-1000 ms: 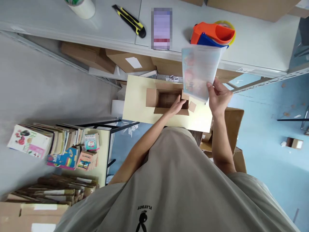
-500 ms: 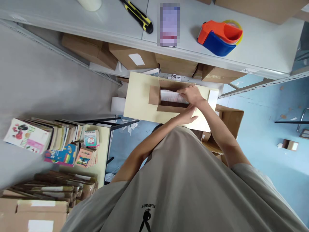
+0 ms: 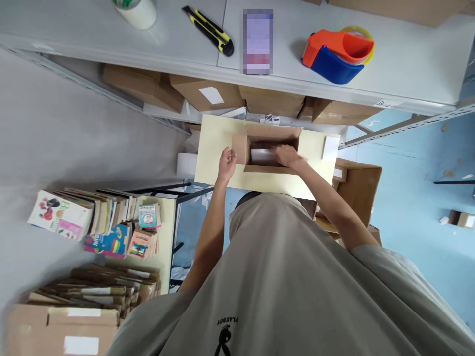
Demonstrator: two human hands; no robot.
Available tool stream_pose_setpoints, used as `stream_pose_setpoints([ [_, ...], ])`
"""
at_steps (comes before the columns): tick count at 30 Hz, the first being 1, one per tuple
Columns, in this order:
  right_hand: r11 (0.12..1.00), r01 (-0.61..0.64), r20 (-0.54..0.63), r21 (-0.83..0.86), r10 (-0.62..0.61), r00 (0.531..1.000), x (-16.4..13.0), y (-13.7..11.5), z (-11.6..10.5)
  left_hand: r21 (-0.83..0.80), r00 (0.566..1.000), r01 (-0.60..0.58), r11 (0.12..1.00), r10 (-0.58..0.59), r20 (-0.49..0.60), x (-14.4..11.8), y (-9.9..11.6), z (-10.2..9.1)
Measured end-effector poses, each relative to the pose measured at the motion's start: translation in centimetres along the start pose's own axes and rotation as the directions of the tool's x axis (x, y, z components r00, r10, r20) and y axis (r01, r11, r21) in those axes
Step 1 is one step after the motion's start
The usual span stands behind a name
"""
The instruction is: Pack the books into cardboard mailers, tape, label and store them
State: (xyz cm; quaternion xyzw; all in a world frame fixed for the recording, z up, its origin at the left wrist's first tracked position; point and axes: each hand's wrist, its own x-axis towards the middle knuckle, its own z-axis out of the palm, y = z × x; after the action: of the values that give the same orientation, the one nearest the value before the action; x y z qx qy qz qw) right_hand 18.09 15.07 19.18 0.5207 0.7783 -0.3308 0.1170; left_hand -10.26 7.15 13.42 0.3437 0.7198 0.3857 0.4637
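On a pale yellow board-like table (image 3: 215, 138) stands an open cardboard box (image 3: 272, 168) with its flaps spread. A flat white packet (image 3: 262, 156) lies inside it; whether it is paper or wrapping I cannot make out. My right hand (image 3: 287, 155) reaches into the right part of the box, its curled fingers on the packet's right end and partly hidden. At the box's left side, my left hand (image 3: 227, 164) has its fingers closed at the outer edge of the left flap (image 3: 240, 147).
Above, a grey shelf (image 3: 166, 44) holds a tape roll (image 3: 139, 14), a yellow-black box cutter (image 3: 210, 32), a blurred phone (image 3: 257, 42) and an orange-blue tape dispenser (image 3: 337, 54). Books (image 3: 59, 212) and flattened cartons (image 3: 59, 321) are stacked at left. A large open carton (image 3: 358, 193) stands right.
My left hand has moved from beside my right wrist leftward to the box's left flap. My right hand and the white packet have gone lower into the box.
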Motion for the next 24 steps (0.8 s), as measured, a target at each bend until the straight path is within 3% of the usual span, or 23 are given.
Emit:
stream_pose_setpoints([
  [2, 0.991, 0.07, -0.11, 0.117, -0.057, 0.992, -1.4, 0.9, 0.2, -0.033, 0.998, -0.059, 0.998, 0.058, -0.013, -0.4, 0.0, 0.4],
  [4, 0.963, 0.147, -0.293, 0.226, -0.077, 0.953, -3.7, 2.5, 0.4, -0.049, 0.994, -0.109, 0.993, 0.108, -0.023, -1.5, 0.5, 0.5],
  [6, 0.93, 0.147, -0.49, 0.338, 0.041, 0.871, -6.3, 4.8, 1.0, -0.056, 0.988, -0.154, 0.987, 0.155, 0.009, -2.9, 1.2, 0.6],
  [8, 0.878, 0.054, -0.596, 0.475, 0.276, 0.754, -8.3, 7.2, 2.4, -0.039, 0.976, -0.202, 0.979, 0.204, 0.07, -4.2, 1.9, 0.8],
  [9, 0.831, -0.008, -0.584, 0.556, 0.397, 0.708, -9.0, 8.4, 3.4, -0.02, 0.968, -0.227, 0.974, 0.227, 0.105, -4.7, 2.1, 1.0],
  [10, 0.761, -0.073, -0.516, 0.645, 0.504, 0.693, -9.4, 9.4, 4.6, 0.005, 0.959, -0.251, 0.968, 0.248, 0.14, -5.2, 2.3, 1.2],
  [13, 0.466, -0.2, -0.175, 0.862, 0.644, 0.745, -9.5, 11.2, 8.0, 0.097, 0.921, -0.33, 0.939, 0.297, 0.253, -6.1, 2.5, 2.1],
  [15, 0.355, -0.181, -0.105, 0.917, 0.652, 0.751, -9.1, 11.3, 9.5, 0.163, 0.89, -0.381, 0.91, 0.313, 0.332, -6.3, 2.4, 2.6],
  [17, 0.397, -0.1, -0.221, 0.912, 0.683, 0.696, -8.9, 10.8, 10.2, 0.22, 0.865, -0.417, 0.882, 0.31, 0.394, -6.2, 2.3, 2.8],
  [19, 0.51, -0.029, -0.375, 0.86, 0.668, 0.643, -8.8, 10.0, 10.0, 0.262, 0.851, -0.436, 0.861, 0.299, 0.432, -6.0, 2.1, 2.8],
  [21, 0.589, 0.036, -0.455, 0.807, 0.582, 0.675, -8.8, 8.9, 9.5, 0.293, 0.838, -0.452, 0.842, 0.288, 0.464, -5.8, 1.8, 2.8],
  [24, 0.648, 0.096, -0.457, 0.755, 0.416, 0.786, -8.5, 7.1, 8.8, 0.34, 0.815, -0.482, 0.807, 0.272, 0.511, -5.6, 1.4, 2.9],
])
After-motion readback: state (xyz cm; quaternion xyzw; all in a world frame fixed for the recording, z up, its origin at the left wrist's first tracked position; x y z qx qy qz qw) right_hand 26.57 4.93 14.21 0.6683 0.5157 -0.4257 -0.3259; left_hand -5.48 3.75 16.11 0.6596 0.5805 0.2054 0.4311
